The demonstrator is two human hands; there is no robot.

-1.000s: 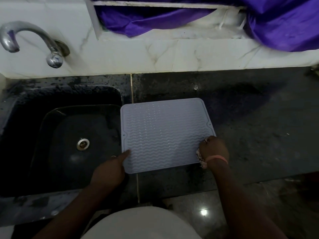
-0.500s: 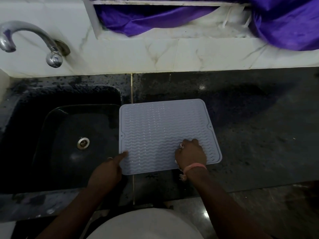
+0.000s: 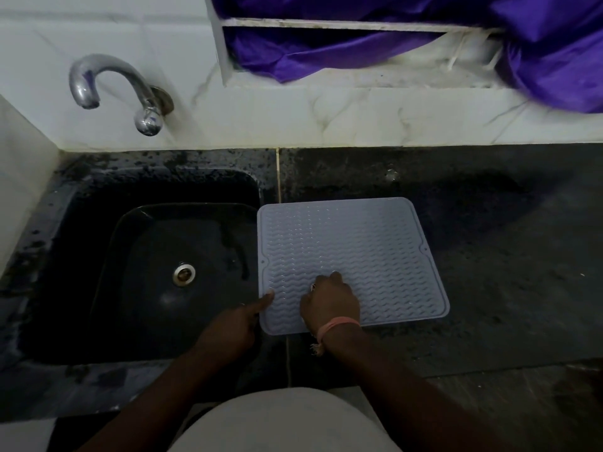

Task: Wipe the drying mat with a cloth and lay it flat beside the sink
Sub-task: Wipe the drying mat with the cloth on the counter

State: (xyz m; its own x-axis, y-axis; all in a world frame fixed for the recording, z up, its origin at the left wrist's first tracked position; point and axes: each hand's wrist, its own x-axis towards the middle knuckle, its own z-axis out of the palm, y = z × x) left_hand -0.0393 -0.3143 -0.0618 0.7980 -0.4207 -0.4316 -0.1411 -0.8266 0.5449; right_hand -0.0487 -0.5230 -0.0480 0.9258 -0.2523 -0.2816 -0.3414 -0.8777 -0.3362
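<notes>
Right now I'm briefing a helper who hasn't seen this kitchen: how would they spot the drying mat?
Find the black sink under the chrome tap. Lying flat on the dark counter just right of the basin is the drying mat. It is the only pale grey thing there, a rounded rectangle ribbed with wavy lines.

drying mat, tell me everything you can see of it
The drying mat is pale grey, rectangular with rounded corners, a raised rim, wavy ridges and small side notches; it looks like silicone. It lies flat on the dark counter beside the sink. The left hand touches its left edge; the right hand rests fisted on it.
</notes>
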